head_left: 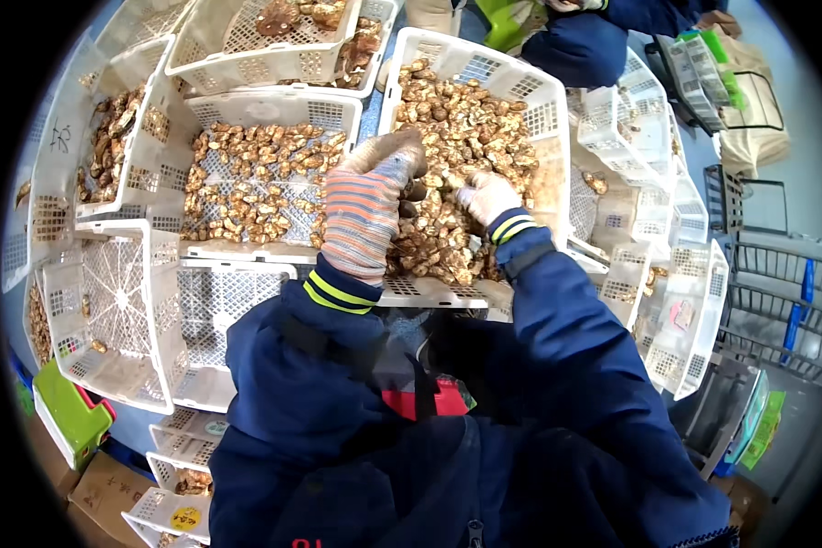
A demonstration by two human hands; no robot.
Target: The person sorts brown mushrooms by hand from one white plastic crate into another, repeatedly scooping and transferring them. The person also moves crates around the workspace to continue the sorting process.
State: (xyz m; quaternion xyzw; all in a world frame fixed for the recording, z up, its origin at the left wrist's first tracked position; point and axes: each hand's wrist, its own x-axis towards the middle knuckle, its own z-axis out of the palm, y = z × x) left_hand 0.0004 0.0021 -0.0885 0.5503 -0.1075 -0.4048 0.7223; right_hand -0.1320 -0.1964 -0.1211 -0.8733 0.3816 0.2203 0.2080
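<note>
My left hand (370, 198), in a striped knit glove with dark, soiled fingertips, hangs over the left side of a white plastic crate (552, 154). Its fingers are curled, and whether a mushroom is inside them is hidden. Brown-and-cream mushrooms (466, 130) fill this crate in a deep heap. My right hand (490, 196), in a pale glove, reaches into the middle of the heap; its fingertips touch the mushrooms, and I cannot tell if they grip one. Left of my left hand, a second white crate (274, 106) holds a thinner layer of small mushrooms (246, 198).
Larger mushrooms (277, 17) lie in a crate at the top left. Stacked crates (633, 137) crowd the right side. At lower left stand a nearly bare crate (113, 294) and a green plastic stool (68, 411). Another person's dark-clad leg (575, 48) is beyond the heaped crate.
</note>
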